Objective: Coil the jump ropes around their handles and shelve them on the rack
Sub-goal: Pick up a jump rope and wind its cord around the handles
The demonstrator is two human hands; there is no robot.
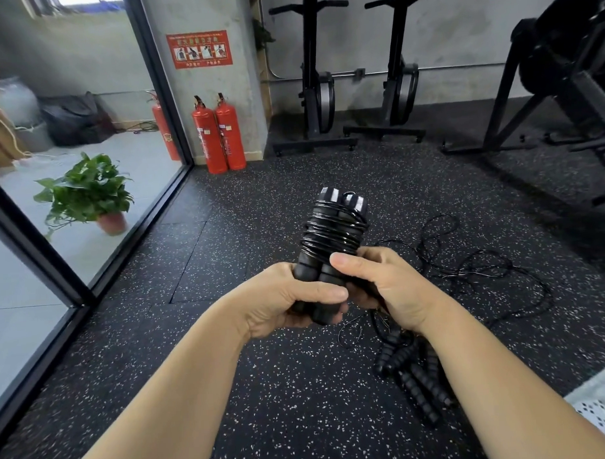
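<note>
Red wall sign (199, 49) illegible; left hand (283, 298), right hand (382, 285) grip rope-wound handles (332, 228).

Black jump rope (332, 235), white-speckled black floor (265, 385), red extinguishers (219, 132), perhaps terracotta pot (112, 223)

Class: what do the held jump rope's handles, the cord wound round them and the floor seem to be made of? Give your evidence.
The handles: probably foam or soft rubber, matt black, ridged, no shine. The cord: likely plastic-coated, glossy black, with bright highlights along each turn. The floor: seemingly rubber tiles, matt black with white flecks and visible seams.
</note>
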